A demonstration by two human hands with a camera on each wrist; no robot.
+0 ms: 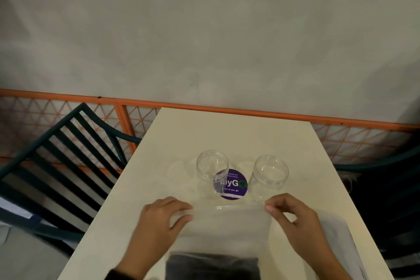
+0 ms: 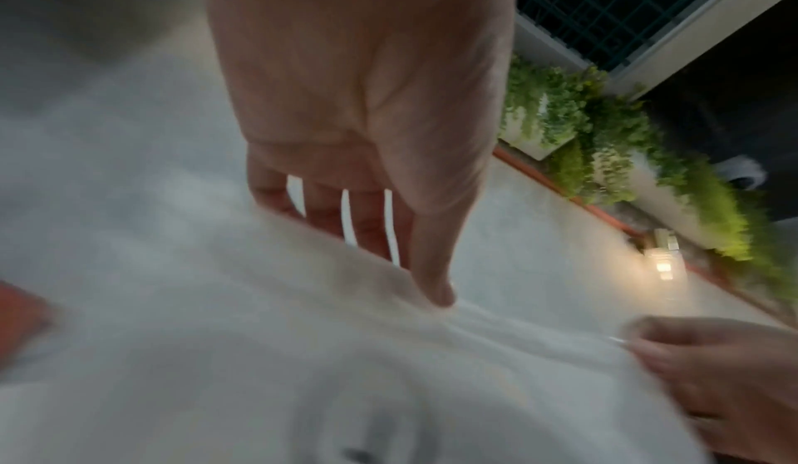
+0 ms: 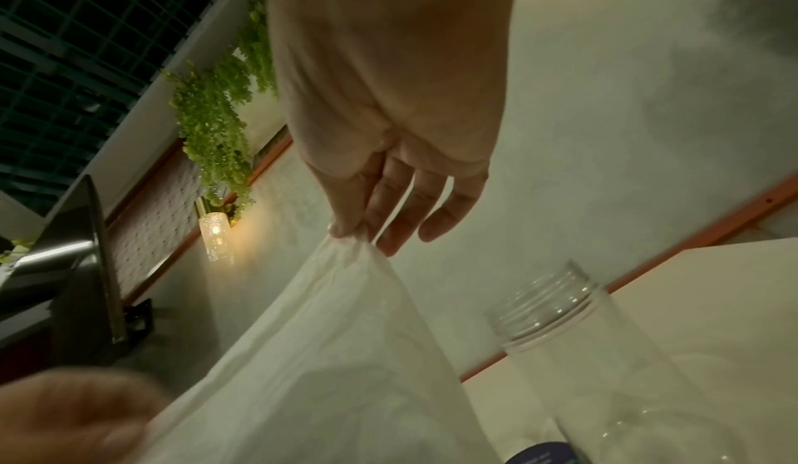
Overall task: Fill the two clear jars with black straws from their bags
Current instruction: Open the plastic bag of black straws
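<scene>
Two clear jars stand upright and without lids on the table, the left jar [image 1: 211, 169] and the right jar [image 1: 270, 174] [image 3: 604, 362]; neither holds anything. In front of them I hold a translucent plastic bag [image 1: 223, 225] [image 2: 302, 352] [image 3: 328, 352] by its top edge. My left hand [image 1: 179, 213] [image 2: 427, 280] pinches the left corner. My right hand [image 1: 271, 208] [image 3: 350, 232] pinches the right corner between thumb and forefinger. A dark mass of black straws [image 1: 213, 266] shows through the bag's bottom near the table's near edge.
A purple round sticker [image 1: 234, 185] lies on the cream table [image 1: 227, 132] between the jars. A second pale bag [image 1: 341, 238] lies right of my right forearm. Dark slatted chairs [image 1: 59, 161] flank the table, and an orange-railed lattice [image 1: 250, 112] backs it.
</scene>
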